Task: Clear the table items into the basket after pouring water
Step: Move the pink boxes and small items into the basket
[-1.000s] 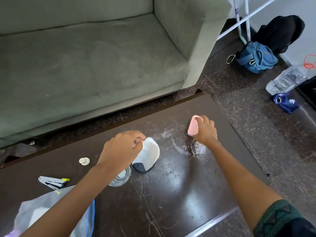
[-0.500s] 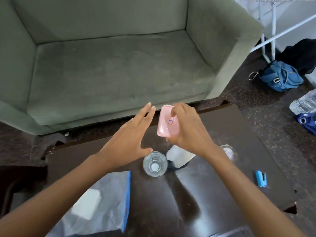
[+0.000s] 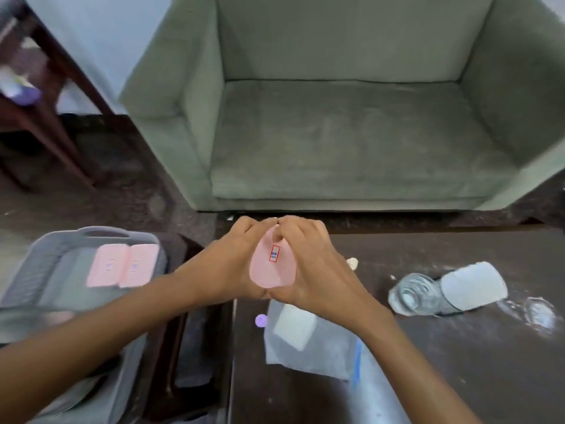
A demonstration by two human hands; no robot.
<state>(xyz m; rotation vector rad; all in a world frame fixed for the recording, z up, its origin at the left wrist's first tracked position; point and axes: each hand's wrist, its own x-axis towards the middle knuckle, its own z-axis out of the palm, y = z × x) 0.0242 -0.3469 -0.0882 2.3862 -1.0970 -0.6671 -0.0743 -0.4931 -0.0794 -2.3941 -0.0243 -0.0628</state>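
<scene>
A small pink box [image 3: 273, 266] with a red-framed label is held between my left hand [image 3: 226, 264] and my right hand [image 3: 308, 267], over the left end of the dark table [image 3: 458, 362]. Both hands cup it, fingertips meeting at the top. To the left, beside the table, stands a grey basket [image 3: 55, 258] holding two more pink boxes [image 3: 122, 265]. On the table at the right a clear glass [image 3: 412, 293] lies next to a white cup [image 3: 472, 289].
A clear zip bag [image 3: 312, 341] with a white pad inside lies on the table under my wrists, a small purple cap [image 3: 260, 320] beside it. A green sofa [image 3: 351, 123] stands behind the table, a dark wooden side table [image 3: 46, 96] at far left. Spilled water [image 3: 538, 313] glistens at the right.
My view swung left, bringing the basket into sight. My left hand closed onto the pink box that my right hand carried over from the table's right side.
</scene>
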